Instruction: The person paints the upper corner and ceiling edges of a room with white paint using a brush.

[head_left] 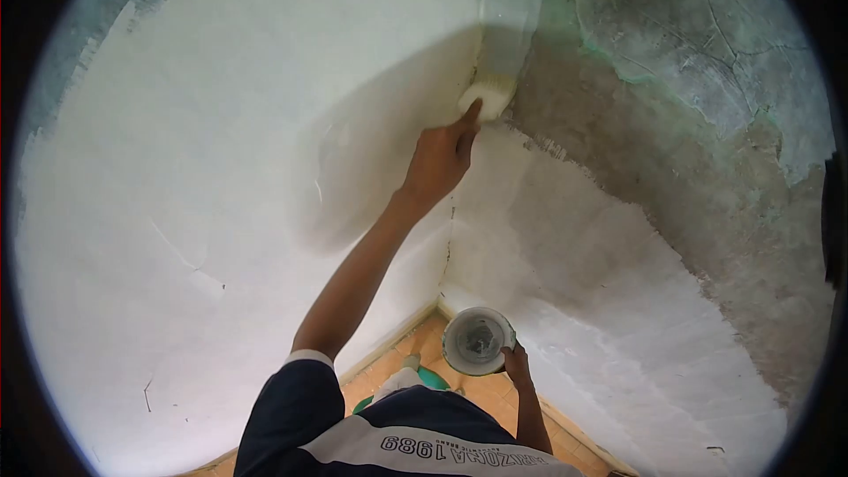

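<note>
My left hand (439, 162) reaches up to the corner between two walls, closed around a wide paintbrush (488, 99) with one finger stretched along it. The brush's pale head lies against the wall at the corner, right at the edge of the white coat. Lower down, near my body, my right hand (517, 364) grips the rim of a round paint bucket (456, 355). Greyish-white residue coats the inside of this bucket.
White paint covers most of the left wall (203, 124). On the right wall, bare grey-green plaster (654, 141) shows above a ragged paint edge. Orange floor tiles (495, 396) and green footwear (433, 378) show below. A dark object (833, 221) stands at the far right edge.
</note>
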`<action>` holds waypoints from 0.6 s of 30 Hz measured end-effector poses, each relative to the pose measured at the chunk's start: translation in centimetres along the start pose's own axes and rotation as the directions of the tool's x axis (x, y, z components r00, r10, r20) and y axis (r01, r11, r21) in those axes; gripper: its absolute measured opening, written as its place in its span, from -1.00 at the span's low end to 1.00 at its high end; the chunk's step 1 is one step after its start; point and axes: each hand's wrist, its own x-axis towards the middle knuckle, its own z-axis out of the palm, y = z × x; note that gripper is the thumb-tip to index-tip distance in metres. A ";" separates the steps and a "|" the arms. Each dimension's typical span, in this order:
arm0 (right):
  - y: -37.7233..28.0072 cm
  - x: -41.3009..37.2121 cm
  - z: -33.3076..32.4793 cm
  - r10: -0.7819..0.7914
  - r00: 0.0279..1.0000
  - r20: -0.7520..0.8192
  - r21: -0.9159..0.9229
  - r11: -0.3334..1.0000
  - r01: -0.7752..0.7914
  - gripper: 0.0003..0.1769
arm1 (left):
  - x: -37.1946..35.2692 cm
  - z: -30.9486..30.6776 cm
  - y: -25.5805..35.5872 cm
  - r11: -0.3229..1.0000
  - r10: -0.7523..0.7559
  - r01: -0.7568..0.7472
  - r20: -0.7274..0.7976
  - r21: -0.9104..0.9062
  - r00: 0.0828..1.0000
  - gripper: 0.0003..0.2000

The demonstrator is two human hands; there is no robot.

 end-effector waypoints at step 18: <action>0.1 0.4 -0.2 -0.039 0.999 0.008 -0.026 0.999 0.039 -0.50 | -1.3 0.2 -3.1 0.991 -0.089 0.058 0.269 0.123 0.959 -0.73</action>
